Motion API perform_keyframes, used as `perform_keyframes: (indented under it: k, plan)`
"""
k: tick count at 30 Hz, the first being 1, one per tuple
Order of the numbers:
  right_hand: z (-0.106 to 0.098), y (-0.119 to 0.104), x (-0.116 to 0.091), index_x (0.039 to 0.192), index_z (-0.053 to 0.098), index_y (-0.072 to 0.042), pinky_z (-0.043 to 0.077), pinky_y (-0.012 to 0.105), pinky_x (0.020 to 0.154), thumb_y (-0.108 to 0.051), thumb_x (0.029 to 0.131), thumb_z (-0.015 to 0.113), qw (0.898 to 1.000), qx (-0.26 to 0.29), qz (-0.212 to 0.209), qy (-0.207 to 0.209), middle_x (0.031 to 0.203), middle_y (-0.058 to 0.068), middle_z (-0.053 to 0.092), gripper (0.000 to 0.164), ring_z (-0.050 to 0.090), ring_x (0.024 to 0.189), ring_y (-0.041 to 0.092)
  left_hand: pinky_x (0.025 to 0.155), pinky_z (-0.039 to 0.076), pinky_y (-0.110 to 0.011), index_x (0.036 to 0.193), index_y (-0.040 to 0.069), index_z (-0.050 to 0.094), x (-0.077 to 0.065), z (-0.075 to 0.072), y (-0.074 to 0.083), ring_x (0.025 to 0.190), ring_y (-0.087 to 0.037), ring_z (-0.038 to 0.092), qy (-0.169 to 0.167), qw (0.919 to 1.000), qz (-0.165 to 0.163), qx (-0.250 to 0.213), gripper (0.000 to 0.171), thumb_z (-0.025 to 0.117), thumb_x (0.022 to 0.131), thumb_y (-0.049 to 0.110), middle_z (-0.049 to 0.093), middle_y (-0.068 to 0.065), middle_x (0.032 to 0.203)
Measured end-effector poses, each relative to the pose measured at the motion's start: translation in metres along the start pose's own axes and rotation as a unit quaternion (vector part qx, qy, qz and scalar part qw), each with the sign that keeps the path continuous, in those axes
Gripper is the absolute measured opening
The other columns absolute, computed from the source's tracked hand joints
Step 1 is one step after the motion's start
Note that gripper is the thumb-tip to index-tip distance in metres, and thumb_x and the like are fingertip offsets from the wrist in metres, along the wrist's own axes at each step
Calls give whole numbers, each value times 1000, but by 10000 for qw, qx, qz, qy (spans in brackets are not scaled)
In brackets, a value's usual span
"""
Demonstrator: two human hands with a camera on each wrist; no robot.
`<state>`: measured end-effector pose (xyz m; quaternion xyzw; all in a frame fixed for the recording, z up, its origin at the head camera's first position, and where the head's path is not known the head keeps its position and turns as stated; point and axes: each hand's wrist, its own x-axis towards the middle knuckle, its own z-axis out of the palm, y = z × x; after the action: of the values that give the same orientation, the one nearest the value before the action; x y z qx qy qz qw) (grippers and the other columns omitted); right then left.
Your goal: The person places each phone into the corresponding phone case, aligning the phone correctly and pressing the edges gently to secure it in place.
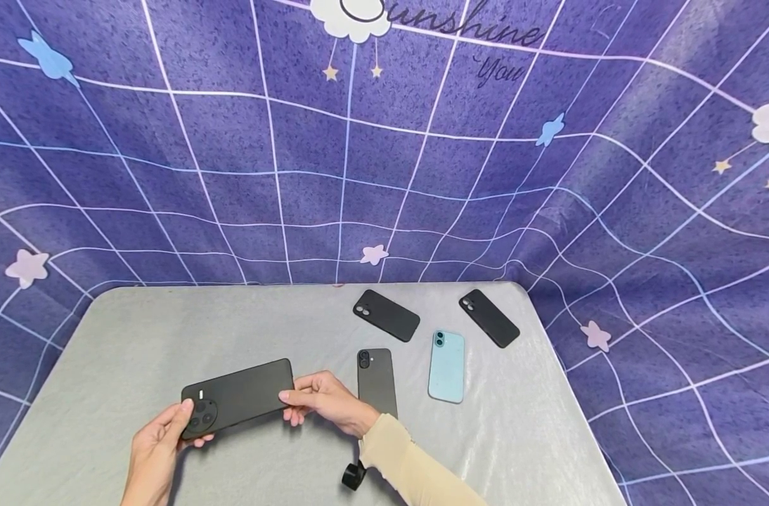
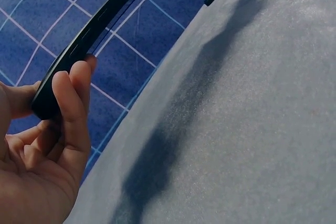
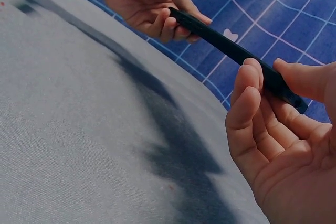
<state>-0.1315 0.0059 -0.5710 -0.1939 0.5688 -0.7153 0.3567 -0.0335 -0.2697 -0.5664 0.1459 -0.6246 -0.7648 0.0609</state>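
The large black phone (image 1: 251, 391) is held up off the table (image 1: 131, 330) by both hands, its back turned upward and toward the head camera, its long side slanting slightly, with the camera end nearer the person than the other end. The camera end is pinched by the left hand (image 1: 159, 443), the thumb laid on the back next to the round camera ring (image 1: 202, 416) and the fingers curled below; the opposite short edge is gripped by the right hand (image 1: 324, 400) in the same way, thumb above and fingers under. In both wrist views the phone is seen nearly edge-on, and a shadow (image 2: 173, 124) is cast on the gray cloth, so a gap is left beneath. The widest stretch of cloth is found to the left of the phone and behind it, up to the far table edge along the purple backdrop (image 1: 308, 147). On the right, movement is bounded more closely: a dark gray phone (image 1: 379, 383) is partly hidden by the right wrist, and a teal phone (image 1: 446, 369) is placed beyond it. Farther back, one black case (image 1: 387, 316) is laid aslant, and a second black case (image 1: 489, 320) is set near the back right corner.
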Motion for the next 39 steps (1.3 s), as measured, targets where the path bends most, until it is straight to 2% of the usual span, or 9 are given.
perform_keyframes:
  k: [7, 11, 13, 15, 18, 22, 26, 30, 39]
  plan:
    - [2, 3, -2, 82, 64, -5, 54, 18, 63, -11, 106, 67, 9999, -42, -41, 88, 74, -3, 73, 26, 65, 64, 6, 58, 58, -23, 98, 25, 79, 0, -2, 0, 65, -15, 74, -57, 9999, -72, 145, 27, 58, 113, 16, 78, -4, 82]
    - [3, 5, -3, 82, 65, -4, 53, 18, 62, -11, 105, 69, 9998, -59, -35, 162, 72, -3, 73, 24, 66, 63, 5, 60, 60, -25, 101, 24, 75, 1, -6, 0, 67, -16, 75, -25, 9977, -448, 514, 20, 59, 113, 22, 78, -2, 83]
    - [4, 8, -3, 82, 65, -5, 52, 17, 61, -12, 105, 70, 9998, -82, -12, 202, 72, -4, 73, 24, 66, 63, 5, 62, 61, -26, 111, 16, 73, 1, -7, 1, 69, -17, 75, 32, 9949, -696, 734, 17, 60, 112, 27, 78, 0, 84]
    - [4, 10, -3, 81, 65, -5, 52, 16, 61, -11, 104, 70, 9997, -101, -1, 244, 71, -4, 73, 25, 66, 63, 5, 63, 62, -26, 123, 5, 68, 2, -8, 2, 70, -16, 76, 93, 9916, -883, 942, 30, 61, 112, 31, 78, 2, 84]
    - [5, 14, -4, 81, 66, -6, 53, 15, 61, -12, 104, 71, 9995, -118, 62, 277, 72, -5, 74, 23, 66, 63, 4, 63, 62, -26, 127, -4, 63, 1, -5, 1, 68, -16, 76, 196, 9903, -858, 1080, 40, 61, 111, 32, 77, 3, 83]
    - [6, 16, -4, 85, 67, -3, 54, 15, 61, -12, 104, 71, 9996, -58, 55, 283, 73, -4, 74, 21, 66, 63, 5, 61, 61, -24, 102, 21, 75, -2, 0, -1, 63, -14, 74, 494, 9924, -790, 806, 16, 64, 110, 30, 77, 4, 79]
    - [7, 16, -5, 86, 67, 0, 54, 16, 61, -12, 104, 71, 9997, -39, 18, 251, 73, -4, 74, 22, 66, 63, 5, 57, 59, -22, 87, 40, 77, -3, 2, -3, 59, -12, 72, 808, 9930, -843, 180, 26, 68, 108, 28, 77, 6, 79]
    - [6, 14, -5, 84, 65, 0, 54, 16, 62, -11, 104, 69, 9998, -27, -11, 172, 74, -4, 74, 23, 66, 63, 5, 54, 57, -21, 89, 36, 81, -4, 2, -4, 58, -13, 71, 727, 9950, -651, -191, 28, 66, 109, 22, 78, 4, 80]
    - [5, 14, -7, 80, 62, -8, 56, 19, 66, -10, 106, 65, 9998, 179, 46, -55, 75, -3, 72, 26, 65, 64, 7, 54, 55, -22, 93, 32, 82, -6, 1, 0, 59, -15, 72, 425, 9980, -459, -75, 27, 64, 110, 22, 77, 0, 79]
